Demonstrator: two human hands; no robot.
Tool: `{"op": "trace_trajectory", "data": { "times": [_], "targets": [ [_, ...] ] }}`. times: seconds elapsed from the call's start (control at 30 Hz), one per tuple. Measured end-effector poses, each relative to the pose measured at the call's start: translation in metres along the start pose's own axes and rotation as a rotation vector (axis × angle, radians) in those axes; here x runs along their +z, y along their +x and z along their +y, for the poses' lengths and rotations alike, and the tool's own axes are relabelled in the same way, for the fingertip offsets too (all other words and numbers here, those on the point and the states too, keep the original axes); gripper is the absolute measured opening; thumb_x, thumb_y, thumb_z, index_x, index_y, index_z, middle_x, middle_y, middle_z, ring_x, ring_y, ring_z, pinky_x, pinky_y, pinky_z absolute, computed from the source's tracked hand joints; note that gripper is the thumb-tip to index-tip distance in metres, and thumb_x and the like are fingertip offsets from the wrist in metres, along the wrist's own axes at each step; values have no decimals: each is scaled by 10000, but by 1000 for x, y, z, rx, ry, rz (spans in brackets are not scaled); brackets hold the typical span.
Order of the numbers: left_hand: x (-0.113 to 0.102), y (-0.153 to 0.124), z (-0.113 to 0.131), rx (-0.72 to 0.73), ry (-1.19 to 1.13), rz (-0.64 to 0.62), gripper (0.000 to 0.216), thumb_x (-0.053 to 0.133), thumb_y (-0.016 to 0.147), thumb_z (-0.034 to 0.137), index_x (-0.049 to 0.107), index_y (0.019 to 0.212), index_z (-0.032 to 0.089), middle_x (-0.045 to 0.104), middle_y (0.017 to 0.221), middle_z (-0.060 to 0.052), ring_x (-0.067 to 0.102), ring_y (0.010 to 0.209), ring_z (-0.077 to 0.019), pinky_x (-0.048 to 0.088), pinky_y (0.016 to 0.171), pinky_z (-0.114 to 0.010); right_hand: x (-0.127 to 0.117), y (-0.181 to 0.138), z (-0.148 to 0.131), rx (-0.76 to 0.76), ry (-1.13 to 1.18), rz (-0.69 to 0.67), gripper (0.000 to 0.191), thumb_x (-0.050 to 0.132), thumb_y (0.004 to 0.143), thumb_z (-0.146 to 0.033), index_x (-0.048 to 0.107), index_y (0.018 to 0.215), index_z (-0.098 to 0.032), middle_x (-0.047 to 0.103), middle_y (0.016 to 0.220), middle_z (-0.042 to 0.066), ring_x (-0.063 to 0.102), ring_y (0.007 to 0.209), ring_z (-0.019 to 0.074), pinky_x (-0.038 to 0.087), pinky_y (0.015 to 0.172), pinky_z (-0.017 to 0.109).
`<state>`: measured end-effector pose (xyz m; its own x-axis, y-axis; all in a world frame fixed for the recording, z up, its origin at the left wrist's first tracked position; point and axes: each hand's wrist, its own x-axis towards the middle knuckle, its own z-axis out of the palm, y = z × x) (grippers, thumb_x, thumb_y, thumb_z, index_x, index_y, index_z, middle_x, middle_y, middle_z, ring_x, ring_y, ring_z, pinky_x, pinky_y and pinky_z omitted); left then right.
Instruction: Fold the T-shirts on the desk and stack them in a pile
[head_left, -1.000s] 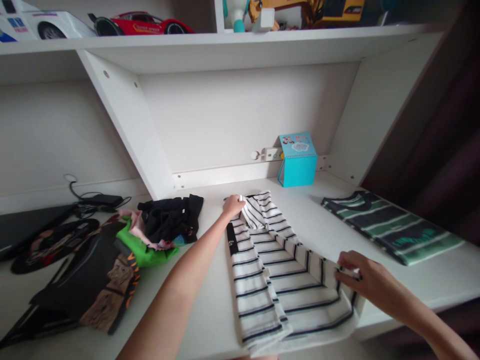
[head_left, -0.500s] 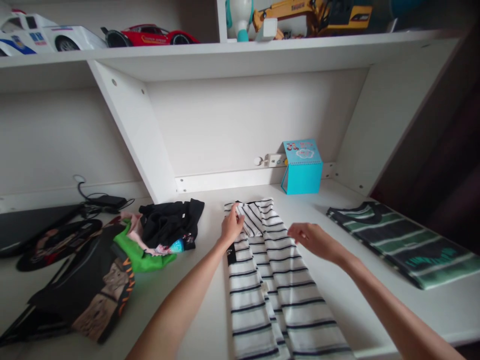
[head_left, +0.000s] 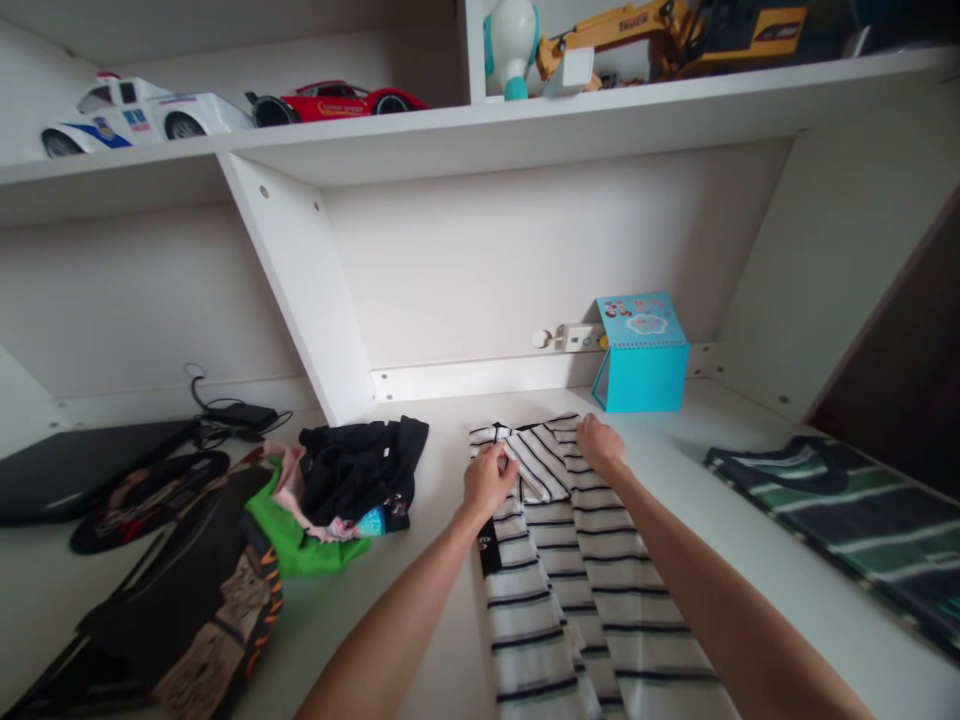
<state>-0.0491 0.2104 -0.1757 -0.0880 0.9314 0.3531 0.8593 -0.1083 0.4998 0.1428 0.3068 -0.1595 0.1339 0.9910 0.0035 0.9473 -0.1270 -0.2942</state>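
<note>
A white shirt with black stripes point(head_left: 589, 555) lies lengthwise on the white desktop, its sides folded inward and a sleeve part point(head_left: 541, 462) slanting across near the far end. My left hand point(head_left: 487, 482) is on its far left part, fingers curled and pinching the cloth by the folded sleeve. At the far right edge, my right hand point(head_left: 601, 445) has its fingers closed on the fabric. A black patch with white lettering point(head_left: 489, 550) shows on the shirt's left edge, below my left hand.
A green-and-dark striped folded shirt point(head_left: 840, 510) lies at right. To the left are crumpled black clothing point(head_left: 367, 465), a green garment point(head_left: 300, 540) and a dark printed garment point(head_left: 187, 580). A blue desk calendar point(head_left: 645, 375) stands behind. Toy cars point(head_left: 337, 103) line the shelf above.
My right hand has moved forward from beside the shirt to its far right edge and closed on the cloth. My left hand stays near the sleeve fold. The view has shifted left.
</note>
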Motion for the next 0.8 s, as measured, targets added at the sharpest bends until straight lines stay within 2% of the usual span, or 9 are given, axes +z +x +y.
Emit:
{"op": "trace_trajectory", "data": {
  "times": [0.17,0.27,0.33,0.4,0.53,0.67,0.8],
  "targets": [
    [-3,-3,5,-8,76,-70,389,458,846,361,516,1214,250,545,1169,-50,583,937,-191,461,813,-296,6,2,9,-23,-56,66,314,487,902,-377,536,1116,-152,588,1034,55,590,865,153,502,761,357],
    [-6,-6,8,47,98,-80,412,400,876,370,479,1267,272,464,1295,-52,557,1008,-206,457,849,-322,5,-2,7,-59,-67,140,330,471,909,-377,515,1144,-150,578,1055,64,584,893,165,496,771,368],
    [-7,-7,9,109,122,-78,416,366,891,387,478,1275,274,425,1347,-44,493,1111,-225,419,926,-346,4,-6,4,-128,-59,196,338,451,918,-363,490,1180,-153,546,1129,80,555,982,190,480,807,385],
    [-7,-7,9,159,155,-81,436,353,894,412,468,1290,266,379,1395,-43,358,1248,-256,326,1025,-391,7,-10,2,-235,-46,214,333,437,925,-347,483,1195,-158,517,1190,84,518,1060,204,454,858,401],
    [-1,-3,5,61,205,-184,607,356,840,587,376,1359,274,218,1486,-61,106,1353,-364,158,1070,-536,20,-15,0,-410,-30,131,378,471,908,-366,476,1229,-166,473,1283,86,466,1152,225,382,954,456],
    [7,0,-1,-4,214,-230,725,310,781,704,291,1396,320,158,1506,-48,50,1353,-399,121,1063,-558,28,-14,0,-433,-39,47,471,435,913,-424,404,1310,-172,355,1400,107,354,1263,262,311,1010,503],
    [11,3,-3,-24,237,-236,816,298,761,722,153,1438,292,114,1514,-57,8,1358,-386,114,1058,-562,21,-23,2,-458,-61,-50,559,301,928,-485,313,1379,-155,256,1454,165,236,1326,318,276,986,589]
  ]
}}
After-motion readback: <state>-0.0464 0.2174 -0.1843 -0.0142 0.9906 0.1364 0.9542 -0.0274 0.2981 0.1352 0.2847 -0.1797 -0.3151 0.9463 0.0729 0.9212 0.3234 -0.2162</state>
